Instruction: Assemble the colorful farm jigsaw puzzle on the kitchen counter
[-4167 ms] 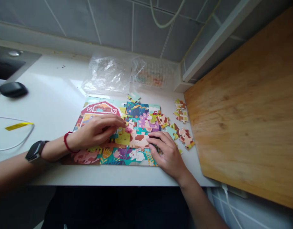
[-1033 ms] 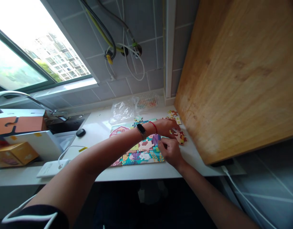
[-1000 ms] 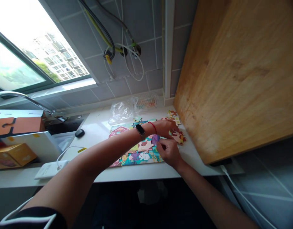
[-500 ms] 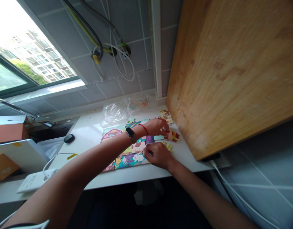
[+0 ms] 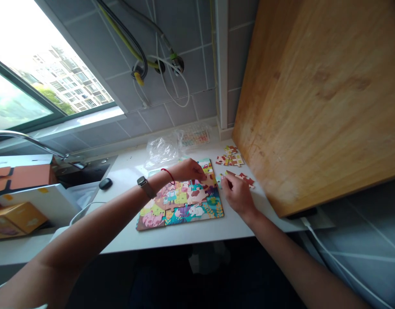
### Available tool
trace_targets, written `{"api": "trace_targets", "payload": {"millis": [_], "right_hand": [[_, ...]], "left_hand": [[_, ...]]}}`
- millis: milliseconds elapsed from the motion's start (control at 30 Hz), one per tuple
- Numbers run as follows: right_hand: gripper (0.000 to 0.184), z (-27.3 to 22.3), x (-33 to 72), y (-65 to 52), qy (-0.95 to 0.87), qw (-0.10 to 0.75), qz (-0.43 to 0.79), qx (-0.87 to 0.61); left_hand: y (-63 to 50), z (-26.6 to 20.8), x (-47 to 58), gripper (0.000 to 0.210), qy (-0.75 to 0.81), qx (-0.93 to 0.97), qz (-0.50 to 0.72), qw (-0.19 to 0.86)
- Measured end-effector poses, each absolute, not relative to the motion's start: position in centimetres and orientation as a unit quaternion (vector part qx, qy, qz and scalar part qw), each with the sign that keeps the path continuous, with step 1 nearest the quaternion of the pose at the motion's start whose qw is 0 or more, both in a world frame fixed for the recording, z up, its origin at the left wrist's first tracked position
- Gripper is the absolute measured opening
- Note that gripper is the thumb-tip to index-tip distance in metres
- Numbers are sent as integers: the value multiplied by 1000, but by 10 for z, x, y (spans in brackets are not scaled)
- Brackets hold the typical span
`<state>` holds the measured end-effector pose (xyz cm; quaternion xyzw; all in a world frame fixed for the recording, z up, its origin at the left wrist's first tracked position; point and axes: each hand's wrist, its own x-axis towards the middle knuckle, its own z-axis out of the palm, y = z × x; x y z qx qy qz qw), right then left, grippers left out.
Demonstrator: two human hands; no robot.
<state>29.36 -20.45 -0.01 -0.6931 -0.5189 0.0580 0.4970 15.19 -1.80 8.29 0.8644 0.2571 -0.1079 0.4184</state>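
A colourful jigsaw puzzle (image 5: 184, 198) with farm animals lies largely assembled on the white counter. My left hand (image 5: 191, 170) is over its upper right part, fingers curled downward and closed; what they hold, if anything, is hidden. My right hand (image 5: 238, 192) is just off the board's right edge, thumb and forefinger pinched beside a small teal puzzle piece (image 5: 218, 177), which they seem to grip. Loose reddish-brown pieces (image 5: 247, 179) lie partly behind the right hand. More loose pieces (image 5: 230, 159) form a small cluster farther back.
A large wooden board (image 5: 313, 98) leans on the right. Behind the puzzle lie crumpled clear plastic (image 5: 162, 151) and a printed sheet (image 5: 195, 136) in plastic. To the left are a black mouse-like object (image 5: 105, 184), a sink tap (image 5: 33, 141) and boxes (image 5: 20, 216).
My left hand has moved left from the loose pieces to over the puzzle. My right hand has shifted right, off the puzzle to beside its edge. The view has also shifted a little.
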Motion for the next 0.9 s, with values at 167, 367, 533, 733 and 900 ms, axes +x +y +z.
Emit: {"api": "trace_targets", "payload": {"millis": [167, 367, 533, 733, 900], "right_hand": [[14, 0, 293, -204, -551, 499, 70, -665], [15, -4, 295, -202, -586, 437, 74, -678], [9, -2, 307, -202, -647, 359, 167, -651], [15, 2, 320, -201, -674, 353, 199, -618], [17, 4, 321, -202, -683, 346, 199, -612]], "left_hand": [[-45, 59, 146, 14, 246, 908, -103, 324], [-51, 57, 141, 10, 233, 931, -91, 267], [-58, 61, 133, 16, 217, 949, -37, 224], [-79, 59, 113, 32, 176, 964, 4, 200], [-82, 50, 106, 31, 169, 963, 46, 203]]}}
